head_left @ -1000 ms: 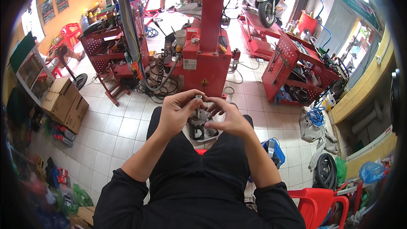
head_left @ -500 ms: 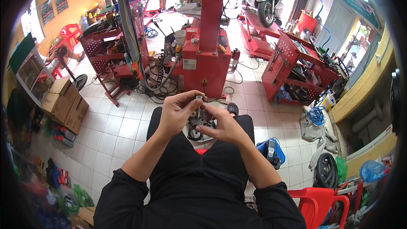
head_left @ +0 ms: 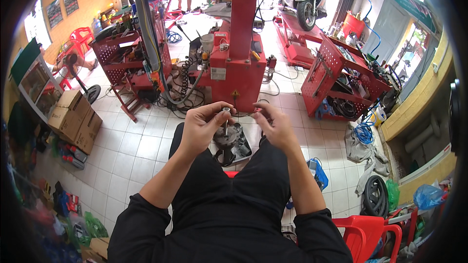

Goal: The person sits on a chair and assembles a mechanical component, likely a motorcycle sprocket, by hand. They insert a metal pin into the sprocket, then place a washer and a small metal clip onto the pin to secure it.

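Note:
My left hand (head_left: 202,126) pinches a slim metal rod with a rounded top (head_left: 226,122) between thumb and fingers, holding it upright above my lap. Its exact kind is not clear. My right hand (head_left: 276,125) is apart from it on the right, thumb and fingertips brought together. A tiny reddish spot shows at those fingertips, too small to name. Below the hands, between my knees, a tray (head_left: 250,152) bears a round grey metal part (head_left: 224,142) and dark pieces that I cannot make out.
Ahead stands a red lift post (head_left: 239,85) with cables and hoses around its base. Red perforated tool carts stand left (head_left: 114,63) and right (head_left: 321,83). Cardboard boxes (head_left: 73,119) sit at left; a blue bag (head_left: 320,175), wheel rim (head_left: 375,196) and red chair (head_left: 360,226) at right.
My right hand has drawn away from the rod, moving right and slightly up, uncovering the tray. My left hand stays nearly in place with the rod.

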`<state>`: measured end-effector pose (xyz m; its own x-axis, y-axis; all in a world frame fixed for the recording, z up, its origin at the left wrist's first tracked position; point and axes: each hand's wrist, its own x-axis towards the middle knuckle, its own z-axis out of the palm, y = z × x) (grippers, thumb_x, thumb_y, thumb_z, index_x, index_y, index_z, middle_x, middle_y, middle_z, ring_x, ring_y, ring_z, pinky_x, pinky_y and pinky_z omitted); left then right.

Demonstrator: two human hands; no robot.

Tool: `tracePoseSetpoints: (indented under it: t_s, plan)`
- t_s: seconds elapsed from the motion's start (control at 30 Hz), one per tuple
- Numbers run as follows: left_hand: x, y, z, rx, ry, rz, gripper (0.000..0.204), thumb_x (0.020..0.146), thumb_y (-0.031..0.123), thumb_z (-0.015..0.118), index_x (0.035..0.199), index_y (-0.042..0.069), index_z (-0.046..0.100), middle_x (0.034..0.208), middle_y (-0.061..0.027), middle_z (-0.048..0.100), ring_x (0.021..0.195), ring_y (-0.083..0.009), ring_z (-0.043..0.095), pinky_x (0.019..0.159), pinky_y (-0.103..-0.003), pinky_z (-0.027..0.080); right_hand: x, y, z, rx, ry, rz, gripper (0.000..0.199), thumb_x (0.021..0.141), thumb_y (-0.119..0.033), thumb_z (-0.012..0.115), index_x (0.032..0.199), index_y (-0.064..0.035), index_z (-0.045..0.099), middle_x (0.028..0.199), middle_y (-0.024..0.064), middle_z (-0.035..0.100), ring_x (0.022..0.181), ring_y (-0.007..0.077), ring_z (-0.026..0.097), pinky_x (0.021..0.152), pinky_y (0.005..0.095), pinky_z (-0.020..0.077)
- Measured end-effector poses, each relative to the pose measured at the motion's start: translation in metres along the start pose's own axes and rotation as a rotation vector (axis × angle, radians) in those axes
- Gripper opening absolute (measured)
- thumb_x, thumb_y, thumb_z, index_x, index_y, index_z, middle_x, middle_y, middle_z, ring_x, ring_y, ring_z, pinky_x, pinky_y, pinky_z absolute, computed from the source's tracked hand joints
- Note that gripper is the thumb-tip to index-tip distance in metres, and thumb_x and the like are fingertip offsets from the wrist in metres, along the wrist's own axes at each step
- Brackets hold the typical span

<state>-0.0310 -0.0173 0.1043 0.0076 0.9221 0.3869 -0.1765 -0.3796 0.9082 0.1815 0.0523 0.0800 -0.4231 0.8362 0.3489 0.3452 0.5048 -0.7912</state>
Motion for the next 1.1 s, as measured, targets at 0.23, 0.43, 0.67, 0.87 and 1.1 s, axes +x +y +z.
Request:
tracePoseSetpoints:
  t_s: [0.23, 0.43, 0.67, 0.87, 1.1]
  plan:
    - [-0.002, -0.006, 0.001, 0.017, 0.003, 0.006, 0.017, 0.091, 0.007, 0.062, 0.103, -0.004, 0.066, 0.090, -0.0025, 0.067, 0.078, -0.0041, 0.056, 0.069, -0.020, 0.048, -0.018, -0.042, 0.027, -0.077, -0.260, -0.146, 0.070, 0.076, -0.041, 0.074, 0.129, -0.0009, 0.051, 0.110, 0.0178, 0.064, 0.097, 0.0270, 0.062, 0.086, 0.0375, 0.0470]
    - [-0.001, -0.005, 0.002, 0.011, -0.009, -0.029, 0.017, 0.091, 0.007, 0.062, 0.103, -0.004, 0.066, 0.090, -0.0023, 0.067, 0.078, -0.0041, 0.057, 0.069, -0.020, 0.048, -0.017, -0.032, 0.034, -0.057, -0.260, -0.129, 0.071, 0.074, -0.039, 0.077, 0.129, -0.0013, 0.051, 0.107, 0.0174, 0.064, 0.100, 0.0274, 0.062, 0.088, 0.0380, 0.0464]
    - [0.001, -0.004, -0.001, 0.011, 0.015, 0.038, 0.020, 0.091, 0.011, 0.062, 0.104, -0.005, 0.064, 0.093, -0.0076, 0.067, 0.082, -0.0123, 0.066, 0.070, -0.023, 0.052, 0.000, 0.000, -0.001, 0.082, -0.023, 0.105, 0.043, 0.086, -0.023, 0.066, 0.121, -0.0013, 0.056, 0.096, 0.0139, 0.066, 0.086, 0.0236, 0.064, 0.079, 0.0343, 0.0492]
    - [0.000, -0.008, -0.002, 0.030, 0.019, 0.050, 0.020, 0.091, 0.010, 0.062, 0.104, -0.005, 0.065, 0.093, -0.0075, 0.067, 0.080, -0.0109, 0.065, 0.070, -0.023, 0.052, -0.008, -0.021, 0.016, 0.109, -0.126, 0.038, 0.047, 0.088, -0.031, 0.064, 0.122, -0.0007, 0.055, 0.097, 0.0163, 0.065, 0.082, 0.0234, 0.063, 0.076, 0.0344, 0.0491]
    - [0.000, -0.007, 0.003, 0.008, 0.018, 0.030, 0.018, 0.090, 0.007, 0.062, 0.104, -0.004, 0.066, 0.092, -0.0037, 0.068, 0.080, -0.0059, 0.062, 0.068, -0.019, 0.048, -0.018, -0.035, 0.038, -0.065, -0.196, -0.070, 0.073, 0.074, -0.045, 0.075, 0.129, -0.0039, 0.052, 0.099, 0.0184, 0.065, 0.082, 0.0271, 0.063, 0.077, 0.0378, 0.0491]
